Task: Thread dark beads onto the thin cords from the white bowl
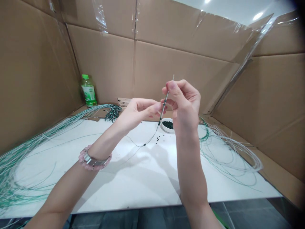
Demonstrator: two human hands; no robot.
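Raised above the table, my right hand [183, 97] pinches a thin pale cord [152, 138] near its upper end, whose tip sticks out above the thumb. My left hand [146, 109] is closed on the same cord a little lower, at a stretch with dark green beads [164, 104]. From there the cord hangs down and curves left over the white surface, with another dark bead [144, 145] on it. Just behind my right wrist stands a small white bowl [162, 127] of dark beads. Several loose beads [157, 139] lie in front of the bowl.
A large bundle of green and white cords [21, 148] covers the left side, its knotted dark end [113, 113] at the back. More coiled cords [228, 146] lie right. A green bottle [89, 92] stands back left. Cardboard walls [154, 63] enclose the white tabletop [147, 190].
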